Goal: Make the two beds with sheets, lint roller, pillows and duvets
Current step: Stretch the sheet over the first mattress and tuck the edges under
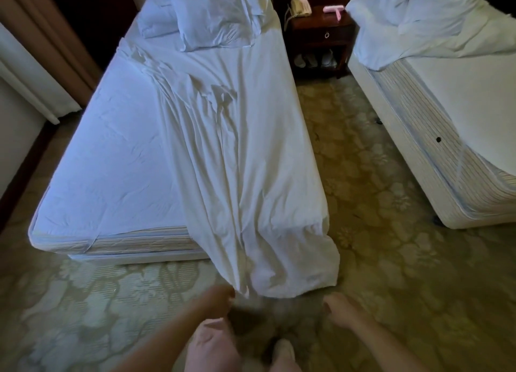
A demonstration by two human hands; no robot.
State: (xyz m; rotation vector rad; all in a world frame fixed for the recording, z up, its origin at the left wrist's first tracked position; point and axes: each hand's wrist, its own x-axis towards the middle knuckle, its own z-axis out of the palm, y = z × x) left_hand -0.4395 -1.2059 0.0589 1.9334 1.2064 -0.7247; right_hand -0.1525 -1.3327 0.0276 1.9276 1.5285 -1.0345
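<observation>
At the far left hangs a tan pleated curtain (pixel 42 50), well clear of the work. Beside it stands the left bed with its white-covered mattress (pixel 111 162), the curtain-side half flat and without top linen. Two plump white pillows (pixel 195 22) lie pushed up at its head, I judge to keep the length free for spreading. The loose white cotton sheet (pixel 237 162) runs down the bed's right half and spills over the foot onto the pale floral carpet (pixel 377 204). It is bunched lengthwise, so it needs drawing across to the left.

My left hand (pixel 217 299) reaches to the sheet's lowest corner. Its fingers (pixel 227 295) are at the cloth, but blur hides whether they pinch it. My right hand (pixel 339 309) hangs apart from the sheet, fingers (pixel 329 306) loosely curled round nothing.

Between the beds, the dark wooden bedside worktop (pixel 321 36) carries a cream corded telephone (pixel 300 7) and the pink plastic lint roller (pixel 333 10), far from my hands. The right bed (pixel 446 106) shows its striped mattress side, with a crumpled white duvet (pixel 432 17) heaped at its head.
</observation>
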